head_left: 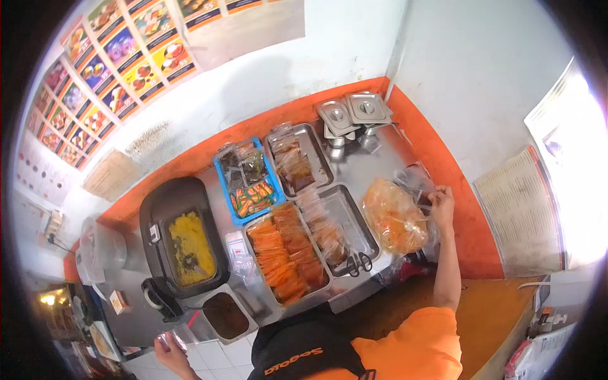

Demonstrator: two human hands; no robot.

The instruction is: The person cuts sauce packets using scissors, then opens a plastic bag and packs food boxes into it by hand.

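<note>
My right hand (pixel 441 206) reaches to the far right of the counter, its fingers pinched at the edge of some clear plastic bags (pixel 415 179). Beside them lies a large clear bag of orange food (pixel 394 215). Low on the left, my left hand (pixel 171 356) is closed on a small clear plastic bag (pixel 185 335). A metal pan of dark brown sauce (pixel 227 316) stands close to that hand. Trays of bagged orange portions (pixel 285 253) and bagged brown portions (pixel 326 231) fill the middle. Black-handled scissors (pixel 359 264) rest on a tray's front edge.
A black electric cooker (pixel 183 237) with yellow food stands left. A blue basket (pixel 237 220) of packets and a metal tray (pixel 323 171) sit behind. Lidded steel containers (pixel 367 109) occupy the back corner. Menu pictures (pixel 120 47) cover the wall.
</note>
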